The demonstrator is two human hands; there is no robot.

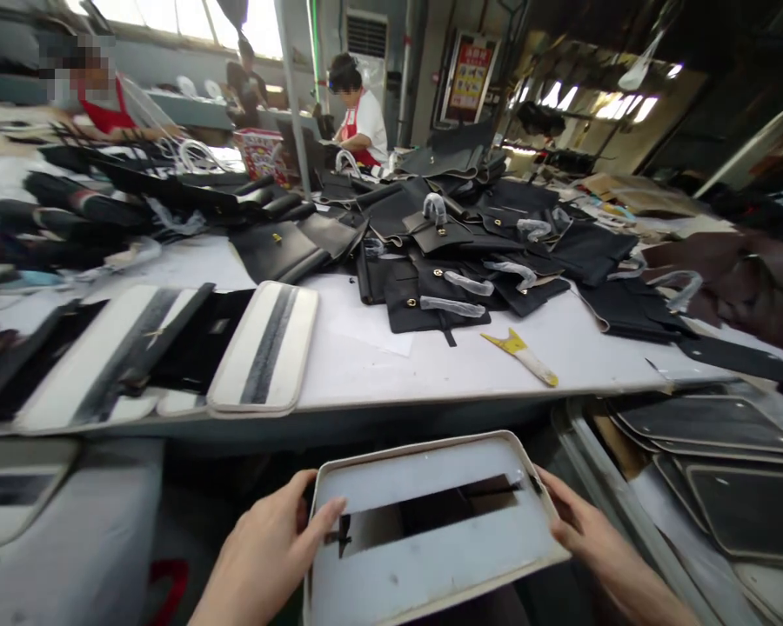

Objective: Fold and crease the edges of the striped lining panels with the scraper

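A shallow rectangular tray-like panel (444, 561) is held level in front of me, below the table's front edge. It has rounded corners, an off-white raised rim, a pale grey-blue flat face and a long slot cut through the middle. My left hand (267, 543) grips its left edge, thumb resting on the face and fingers behind the rim. On the opposite edge, my right hand (593, 543) is closed around the rim, its fingers partly hidden. Dark material shows through the slot. On the table just beyond lies a similar white panel (304, 348) with a dark stripe.
Black bag pieces (431, 296) with plastic-wrapped handles are heaped across the white table (365, 374). A yellow-and-white pointed tool (520, 355) lies near the edge. Dark panels (750, 513) are stacked at right, brown pieces (737, 278) behind. Co-workers (362, 122) are across the table.
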